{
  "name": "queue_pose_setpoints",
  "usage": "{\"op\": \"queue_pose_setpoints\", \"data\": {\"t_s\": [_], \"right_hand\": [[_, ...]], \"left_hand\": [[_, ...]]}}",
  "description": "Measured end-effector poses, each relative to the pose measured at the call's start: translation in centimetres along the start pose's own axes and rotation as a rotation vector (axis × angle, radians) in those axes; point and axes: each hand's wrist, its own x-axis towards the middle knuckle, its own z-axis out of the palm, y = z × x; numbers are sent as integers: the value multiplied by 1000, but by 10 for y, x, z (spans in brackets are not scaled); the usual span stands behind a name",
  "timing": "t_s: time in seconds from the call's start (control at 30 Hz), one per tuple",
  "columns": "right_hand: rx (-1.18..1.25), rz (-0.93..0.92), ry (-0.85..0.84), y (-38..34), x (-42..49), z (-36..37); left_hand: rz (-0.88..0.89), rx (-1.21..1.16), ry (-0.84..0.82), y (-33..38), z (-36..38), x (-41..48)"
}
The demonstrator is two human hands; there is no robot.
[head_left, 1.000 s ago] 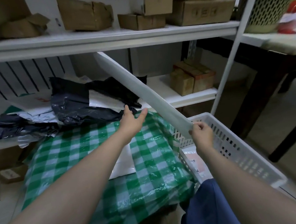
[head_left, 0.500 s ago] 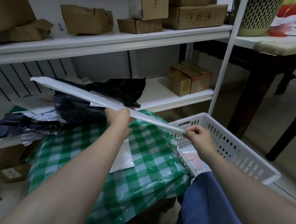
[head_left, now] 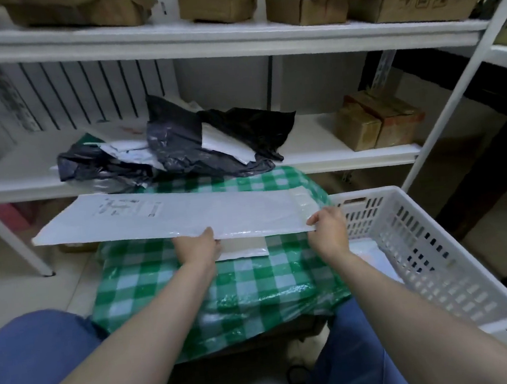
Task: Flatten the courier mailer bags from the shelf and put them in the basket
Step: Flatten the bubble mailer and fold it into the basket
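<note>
White mailer [head_left: 167,215]: long flat rectangle, glossy plastic, bubble-textured flap at R end. Held level above green/white checked plastic cover [head_left: 224,290], just below front edge of lower shelf [head_left: 335,159]. Dark print near its L end, too blurred to read. Left hand [head_left: 197,248] grips near edge at mid-length; fingers underneath, hidden. Right hand [head_left: 328,231] pinches near R corner, beside white perforated plastic basket [head_left: 420,237]. Crumpled black/grey poly bags [head_left: 186,145] heaped mid-shelf. Taped cardboard boxes [head_left: 375,121] at shelf's R end.

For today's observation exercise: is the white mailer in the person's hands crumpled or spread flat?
Spread flat. The white mailer shows one broad, smooth face; left hand and right hand grip its near edge.
</note>
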Motion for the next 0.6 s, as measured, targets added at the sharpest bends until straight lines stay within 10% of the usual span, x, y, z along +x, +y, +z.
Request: {"op": "queue_pose_setpoints", "data": {"t_s": [0.13,0.37,0.6], "right_hand": [[-87,1,-118,1,-3,9],[-328,-344,-175,14,4,4],[-454,-192,-247,-24,46,26]], "left_hand": [[-203,556,-312,2,-12,-11],[799,1084,-222,16,14,-5],[979,1639,-507,8,57,37]]}}
